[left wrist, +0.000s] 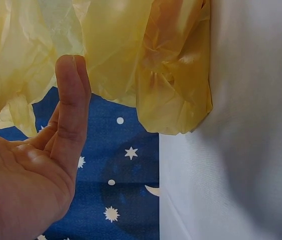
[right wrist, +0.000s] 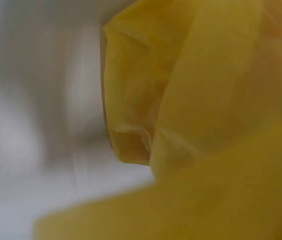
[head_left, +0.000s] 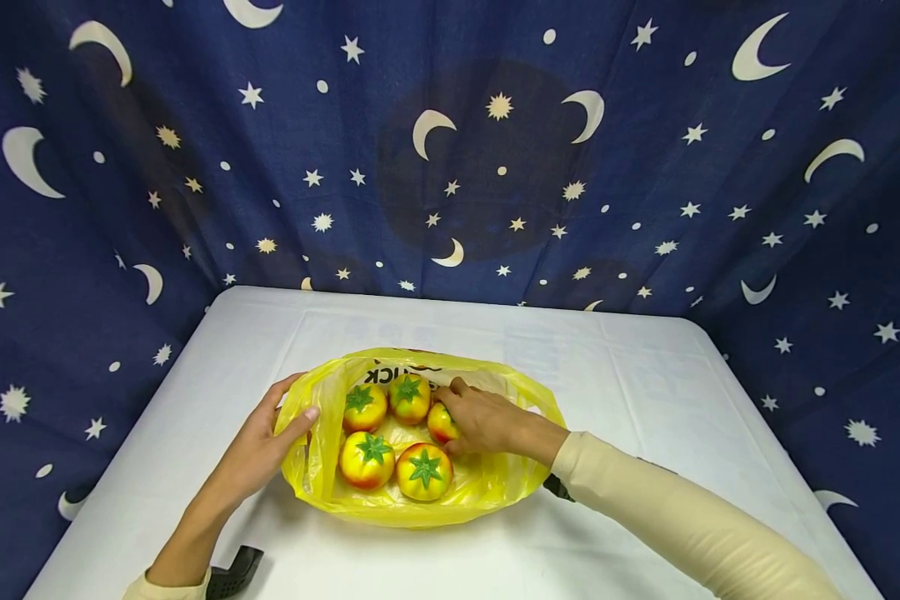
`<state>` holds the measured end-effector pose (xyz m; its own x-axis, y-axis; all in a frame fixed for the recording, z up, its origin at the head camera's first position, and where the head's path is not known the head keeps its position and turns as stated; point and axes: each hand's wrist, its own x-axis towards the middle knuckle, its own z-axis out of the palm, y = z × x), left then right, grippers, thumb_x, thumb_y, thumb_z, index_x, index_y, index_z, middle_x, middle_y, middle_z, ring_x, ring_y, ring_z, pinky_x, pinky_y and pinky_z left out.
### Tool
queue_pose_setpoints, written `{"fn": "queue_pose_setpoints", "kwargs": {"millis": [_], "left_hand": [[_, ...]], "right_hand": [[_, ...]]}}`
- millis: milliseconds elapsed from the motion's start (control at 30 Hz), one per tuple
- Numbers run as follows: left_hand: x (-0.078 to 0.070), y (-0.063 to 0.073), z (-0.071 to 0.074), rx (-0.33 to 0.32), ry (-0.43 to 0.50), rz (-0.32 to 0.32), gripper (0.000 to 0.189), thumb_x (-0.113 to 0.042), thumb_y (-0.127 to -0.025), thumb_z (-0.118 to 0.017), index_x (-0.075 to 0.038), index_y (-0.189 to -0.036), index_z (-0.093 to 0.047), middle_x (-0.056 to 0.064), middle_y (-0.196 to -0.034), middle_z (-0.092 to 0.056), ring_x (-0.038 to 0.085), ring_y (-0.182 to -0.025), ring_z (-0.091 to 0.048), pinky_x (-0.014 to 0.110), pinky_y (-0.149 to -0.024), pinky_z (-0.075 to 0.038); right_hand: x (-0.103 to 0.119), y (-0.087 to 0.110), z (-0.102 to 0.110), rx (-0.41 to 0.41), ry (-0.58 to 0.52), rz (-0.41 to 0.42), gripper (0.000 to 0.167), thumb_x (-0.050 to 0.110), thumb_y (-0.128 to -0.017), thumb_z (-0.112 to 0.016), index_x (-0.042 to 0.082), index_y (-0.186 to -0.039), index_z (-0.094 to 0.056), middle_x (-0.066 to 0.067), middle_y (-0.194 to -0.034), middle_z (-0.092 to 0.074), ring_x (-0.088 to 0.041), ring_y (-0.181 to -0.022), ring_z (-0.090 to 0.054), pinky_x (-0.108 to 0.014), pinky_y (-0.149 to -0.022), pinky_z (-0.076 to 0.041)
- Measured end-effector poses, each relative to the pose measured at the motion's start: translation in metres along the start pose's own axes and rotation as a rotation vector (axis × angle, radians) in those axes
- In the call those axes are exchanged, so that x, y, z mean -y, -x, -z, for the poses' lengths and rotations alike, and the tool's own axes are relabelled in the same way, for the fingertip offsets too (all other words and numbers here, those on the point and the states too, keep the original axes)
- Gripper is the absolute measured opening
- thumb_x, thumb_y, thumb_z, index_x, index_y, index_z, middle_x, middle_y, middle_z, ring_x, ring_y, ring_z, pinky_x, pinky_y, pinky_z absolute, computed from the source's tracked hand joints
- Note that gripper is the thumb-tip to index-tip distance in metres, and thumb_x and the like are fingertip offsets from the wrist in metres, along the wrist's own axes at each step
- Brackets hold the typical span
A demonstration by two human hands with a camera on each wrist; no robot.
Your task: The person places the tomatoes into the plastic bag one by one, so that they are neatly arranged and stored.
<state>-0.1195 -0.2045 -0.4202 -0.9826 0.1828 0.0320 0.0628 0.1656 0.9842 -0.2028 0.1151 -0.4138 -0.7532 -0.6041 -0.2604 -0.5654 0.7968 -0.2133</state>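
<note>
A yellow plastic bag (head_left: 420,512) stands wide-mouthed on the white table. Inside it sit several red-and-yellow toy tomatoes (head_left: 367,460) with green star-shaped leaf tops. My left hand (head_left: 266,450) holds the bag's left rim, thumb on the inner side and fingers outside; in the left wrist view the fingers (left wrist: 71,100) lie against the thin plastic. Reaching in over the right rim, my right hand (head_left: 483,421) grips the rightmost toy tomato (head_left: 440,425), covering much of it. The right wrist view is filled mostly by the bag's yellow side (right wrist: 130,90), which hides that hand.
The white-covered table (head_left: 630,400) runs back to a dark blue curtain (head_left: 495,208) printed with moons and stars. A black device (head_left: 234,573) sits at the left wrist. Dark lettering (head_left: 386,375) shows on the bag's back wall.
</note>
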Motion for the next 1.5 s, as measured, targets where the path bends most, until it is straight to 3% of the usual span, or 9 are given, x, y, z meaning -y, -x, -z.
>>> {"fn": "queue_pose_setpoints", "kwargs": {"millis": [367, 567, 667, 967, 1167, 1367, 1500], "left_hand": [[-0.001, -0.002, 0.0, -0.004, -0.014, 0.007, 0.059, -0.022, -0.105, -0.057, -0.007, -0.154, -0.027, 0.027, -0.121, -0.061, 0.023, -0.087, -0.07, 0.033, -0.073, -0.059], [0.0, -0.003, 0.001, -0.022, -0.069, 0.016, 0.06, -0.023, -0.105, -0.058, -0.006, -0.154, -0.028, 0.025, -0.123, -0.059, 0.021, -0.088, -0.068, 0.03, -0.074, -0.058], [0.0, -0.003, 0.002, -0.023, -0.072, 0.013, 0.059, -0.022, -0.105, -0.058, -0.006, -0.153, -0.028, 0.026, -0.122, -0.059, 0.021, -0.087, -0.068, 0.031, -0.073, -0.058], [0.002, -0.004, 0.004, -0.027, -0.087, 0.028, 0.06, -0.025, -0.105, -0.058, -0.008, -0.154, -0.029, 0.024, -0.122, -0.061, 0.021, -0.088, -0.068, 0.03, -0.074, -0.057], [0.002, -0.004, 0.008, -0.056, -0.127, 0.018, 0.059, -0.026, -0.105, -0.059, -0.007, -0.153, -0.03, 0.022, -0.123, -0.06, 0.02, -0.088, -0.067, 0.028, -0.075, -0.056], [0.002, -0.001, 0.013, -0.071, -0.142, 0.015, 0.059, -0.026, -0.105, -0.058, -0.007, -0.153, -0.031, 0.023, -0.12, -0.061, 0.02, -0.087, -0.067, 0.029, -0.074, -0.056], [-0.001, 0.001, 0.017, -0.087, -0.209, -0.001, 0.059, -0.027, -0.105, -0.058, -0.005, -0.153, -0.032, 0.022, -0.13, -0.057, 0.024, -0.097, -0.064, 0.029, -0.08, -0.055]], "right_hand": [[0.0, 0.003, 0.0, 0.008, 0.023, 0.0, 0.083, 0.045, -0.084, -0.082, 0.016, -0.15, -0.041, -0.011, -0.129, -0.05, -0.024, -0.102, -0.059, -0.041, -0.084, -0.055], [0.008, 0.014, 0.017, -0.009, -0.017, 0.005, 0.085, 0.046, -0.087, -0.08, 0.014, -0.153, -0.038, -0.012, -0.144, -0.046, -0.029, -0.122, -0.054, -0.045, -0.098, -0.05], [0.011, 0.021, 0.029, -0.055, -0.061, 0.042, 0.081, 0.044, -0.091, -0.076, 0.012, -0.154, -0.037, -0.011, -0.146, -0.046, -0.027, -0.129, -0.05, -0.043, -0.105, -0.045], [0.014, 0.047, 0.052, -0.21, -0.164, 0.089, 0.071, 0.051, -0.097, -0.064, 0.016, -0.154, -0.04, -0.004, -0.151, -0.045, -0.022, -0.135, -0.047, -0.045, -0.109, -0.042], [0.011, 0.067, 0.061, -0.362, -0.205, 0.143, 0.065, 0.055, -0.097, -0.061, 0.02, -0.149, -0.045, 0.002, -0.148, -0.047, -0.018, -0.134, -0.047, -0.045, -0.109, -0.042], [0.007, 0.091, 0.064, -0.465, -0.202, 0.122, 0.068, 0.058, -0.097, -0.059, 0.022, -0.152, -0.041, 0.001, -0.152, -0.044, -0.021, -0.139, -0.044, -0.05, -0.109, -0.04], [0.003, 0.105, 0.059, -0.484, -0.19, 0.089, 0.07, 0.058, -0.097, -0.059, 0.023, -0.154, -0.039, 0.003, -0.155, -0.041, -0.02, -0.14, -0.042, -0.05, -0.11, -0.04]]}}
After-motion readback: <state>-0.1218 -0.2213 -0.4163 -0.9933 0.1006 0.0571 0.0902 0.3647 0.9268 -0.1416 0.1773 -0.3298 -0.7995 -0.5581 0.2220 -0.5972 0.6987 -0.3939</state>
